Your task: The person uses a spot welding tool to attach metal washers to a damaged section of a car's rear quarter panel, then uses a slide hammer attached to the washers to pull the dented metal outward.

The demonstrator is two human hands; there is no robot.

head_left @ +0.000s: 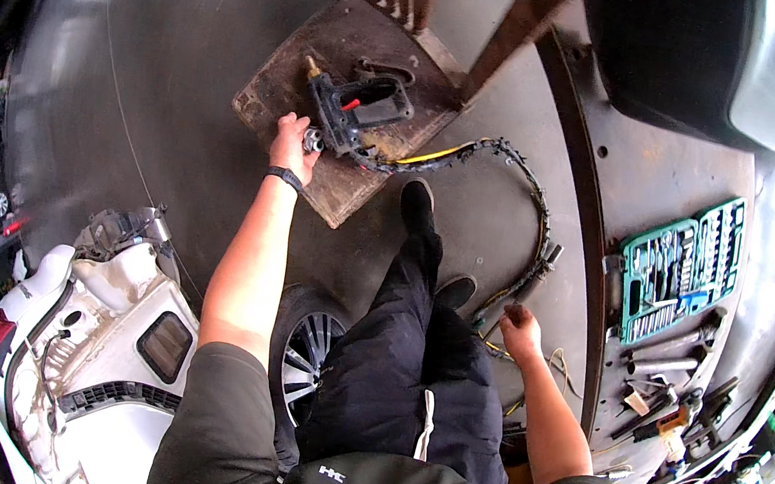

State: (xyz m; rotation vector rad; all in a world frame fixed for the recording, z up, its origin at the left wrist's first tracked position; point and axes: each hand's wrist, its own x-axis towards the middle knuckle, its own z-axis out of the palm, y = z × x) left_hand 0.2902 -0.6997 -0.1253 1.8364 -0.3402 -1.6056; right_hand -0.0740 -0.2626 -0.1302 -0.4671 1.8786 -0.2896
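My left hand point(290, 143) is closed around a short, round silver metal piece point(314, 139) at the left edge of a worn board point(339, 197). Right beside it lies a black, gun-like tool point(331, 113) with a brass tip, a loop handle and a red trigger. A dark wrapped cable point(542, 200) with a yellow line curves from the tool down towards my right hand point(521, 332). The fingers of that hand are curled at the lower end of a brownish rod point(534, 282) with a grey end; whether they grip it is hard to make out.
Right of me stands a metal bench point(658, 172) bearing an open green socket set point(679, 271) and several loose hand tools point(672, 415). A white car body section point(109, 331) and a wheel point(305, 355) are at lower left. A rusty metal frame point(499, 33) rises behind the board.
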